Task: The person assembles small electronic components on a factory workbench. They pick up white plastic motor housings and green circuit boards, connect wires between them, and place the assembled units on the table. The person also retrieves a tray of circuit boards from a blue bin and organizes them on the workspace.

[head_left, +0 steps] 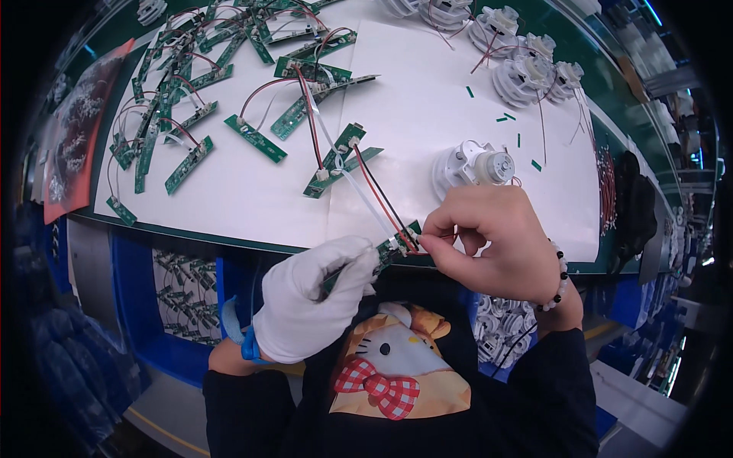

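Observation:
My left hand [317, 294], in a white glove with a blue band at the wrist, grips a narrow green circuit board [391, 250] at the table's near edge. Bare, with a beaded bracelet, my right hand [496, 240] pinches thumb and forefinger at the board's far end, by the red and black wires [374, 187]. Whatever sits between those fingertips is mostly hidden. The wires and a white ribbon lead up to another green board [336, 160] on the white sheet. Just beyond my right hand stands a white round motor unit [473, 168].
Many wired green boards [183, 99] lie heaped at the far left. Several white motor units [527, 69] stand at the far right, near small green scraps [536, 165]. An orange-edged bag [80, 130] lies left. Below the table are a blue bin [137, 305] and white parts [504, 328].

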Tool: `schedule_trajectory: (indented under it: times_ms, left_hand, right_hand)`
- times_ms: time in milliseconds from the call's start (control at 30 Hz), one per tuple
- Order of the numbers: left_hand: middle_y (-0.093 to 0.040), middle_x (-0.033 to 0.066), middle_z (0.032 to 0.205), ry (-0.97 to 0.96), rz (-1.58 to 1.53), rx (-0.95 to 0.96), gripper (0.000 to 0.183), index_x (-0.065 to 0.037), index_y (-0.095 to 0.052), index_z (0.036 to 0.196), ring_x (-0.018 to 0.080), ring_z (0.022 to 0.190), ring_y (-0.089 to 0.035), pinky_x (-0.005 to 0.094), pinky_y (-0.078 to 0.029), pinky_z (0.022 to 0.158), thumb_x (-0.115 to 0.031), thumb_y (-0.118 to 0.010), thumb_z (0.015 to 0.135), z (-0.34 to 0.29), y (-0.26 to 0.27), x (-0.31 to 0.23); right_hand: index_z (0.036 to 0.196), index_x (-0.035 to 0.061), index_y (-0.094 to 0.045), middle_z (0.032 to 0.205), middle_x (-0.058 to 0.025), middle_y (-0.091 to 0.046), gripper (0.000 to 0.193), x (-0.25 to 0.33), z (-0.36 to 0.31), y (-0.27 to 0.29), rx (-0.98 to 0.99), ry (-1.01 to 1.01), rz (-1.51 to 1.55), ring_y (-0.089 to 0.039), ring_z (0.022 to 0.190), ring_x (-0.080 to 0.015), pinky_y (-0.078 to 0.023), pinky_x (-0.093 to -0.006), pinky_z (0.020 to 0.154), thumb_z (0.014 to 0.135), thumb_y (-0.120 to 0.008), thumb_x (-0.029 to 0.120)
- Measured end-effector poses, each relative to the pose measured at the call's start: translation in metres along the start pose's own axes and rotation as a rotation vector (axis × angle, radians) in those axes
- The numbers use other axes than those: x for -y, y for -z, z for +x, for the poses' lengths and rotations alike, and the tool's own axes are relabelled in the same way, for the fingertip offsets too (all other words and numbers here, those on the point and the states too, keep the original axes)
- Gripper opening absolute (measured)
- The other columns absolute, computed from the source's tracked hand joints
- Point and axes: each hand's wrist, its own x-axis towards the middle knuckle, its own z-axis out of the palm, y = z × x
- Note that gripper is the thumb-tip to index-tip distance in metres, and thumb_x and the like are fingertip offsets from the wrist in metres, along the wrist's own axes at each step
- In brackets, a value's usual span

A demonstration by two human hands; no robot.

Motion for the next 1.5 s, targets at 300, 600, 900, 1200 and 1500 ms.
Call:
schedule_trajectory:
  times_ms: [300, 600, 900, 1200, 1500]
  left_hand:
    - [-0.06, 0.0119, 0.067, -0.335, 0.284, 0.021, 0.021, -0.001, -0.055, 0.092, 0.023, 0.055, -0.062, 0.027, -0.048, 0.048, -0.003, -0.066, 0.074, -0.004, -0.002, 0.023]
    - [-0.054, 0.0082, 0.061, -0.54, 0.423, 0.207, 0.014, -0.003, -0.054, 0.083, 0.0219, 0.046, -0.053, 0.0279, -0.041, 0.041, 0.004, -0.057, 0.071, 0.008, 0.004, 0.01]
    - [-0.057, 0.0075, 0.071, -0.57, 0.486, 0.263, 0.019, -0.006, -0.056, 0.085, 0.0242, 0.057, -0.057, 0.0303, -0.044, 0.045, -0.011, -0.067, 0.07, 0.014, 0.008, 0.012]
    - [-0.056, 0.0084, 0.074, -0.671, 0.488, 0.287, 0.025, -0.004, -0.055, 0.091, 0.0226, 0.055, -0.057, 0.029, -0.043, 0.044, -0.013, -0.065, 0.07, 0.018, 0.01, 0.01]
    - [-0.057, 0.0105, 0.074, -0.644, 0.486, 0.311, 0.025, -0.001, -0.053, 0.092, 0.0239, 0.057, -0.058, 0.0294, -0.045, 0.045, -0.014, -0.064, 0.073, 0.018, 0.013, 0.01]
  right_hand:
    - [0.066, 0.0046, -0.057, 0.057, -0.0019, -0.053, 0.01, 0.005, -0.008, -0.016, -0.174, 0.066, -0.14, -0.047, 0.043, -0.0098, -0.035, -0.021, 0.04, 0.063, -0.064, -0.001]
    - [0.067, 0.0037, -0.058, 0.057, -0.0011, -0.052, 0.007, -0.001, -0.004, -0.006, -0.02, -0.042, 0.17, -0.045, 0.044, -0.007, -0.032, -0.0198, 0.041, 0.067, -0.062, -0.002]
    - [0.076, 0.003, -0.057, 0.063, -0.0043, -0.051, 0.009, -0.008, -0.003, 0.003, 0.074, 0.091, 0.181, -0.048, 0.045, -0.0138, -0.036, -0.0245, 0.042, 0.07, -0.063, 0.0]
    - [0.072, 0.0017, -0.057, 0.061, -0.0039, -0.051, 0.005, -0.008, -0.001, 0.003, 0.091, 0.004, 0.243, -0.05, 0.048, -0.0111, -0.036, -0.0234, 0.043, 0.071, -0.061, -0.002]
    - [0.079, 0.0022, -0.059, 0.07, -0.0044, -0.055, 0.014, -0.003, -0.002, -0.003, -0.111, -0.033, 0.091, -0.052, 0.051, -0.009, -0.039, -0.0202, 0.045, 0.069, -0.068, 0.001]
